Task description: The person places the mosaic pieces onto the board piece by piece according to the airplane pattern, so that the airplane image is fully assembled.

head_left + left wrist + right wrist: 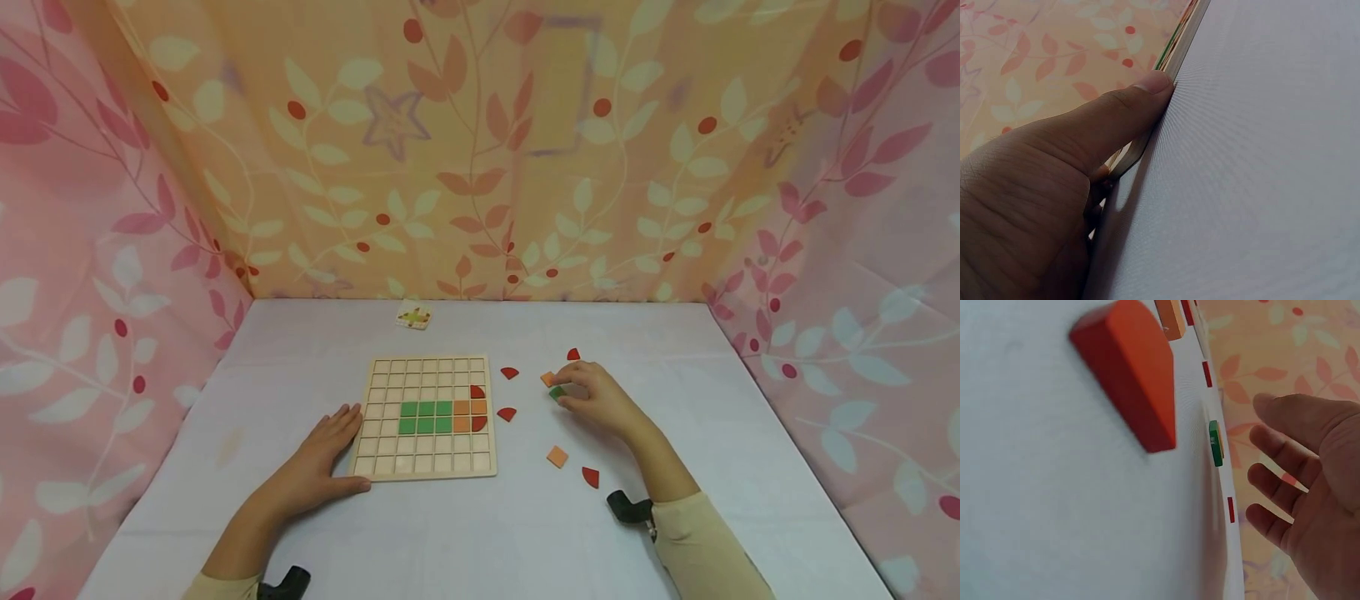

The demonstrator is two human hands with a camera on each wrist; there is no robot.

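A square wooden grid board [420,463] lies on the table. In its cells sit several green tiles [426,409], three orange tiles [461,407] and two red quarter-round tiles [478,424]. My left hand [318,454] rests against the board's left side, fingers along that edge and thumb [1129,106] at the front edge. Right of the board, my right hand [600,400] hovers by a loose green tile [556,392] and an orange tile [548,379]. Its fingers are loosely bent, and in the right wrist view they stand apart from the green tile [1215,444].
Loose red quarter-round tiles [507,414] lie between board and right hand, with another beyond it [573,354]. Nearer lie an orange tile [557,457] and a red tile [591,477]. A small picture card [414,317] lies behind the board. Patterned curtains [480,167] enclose the table.
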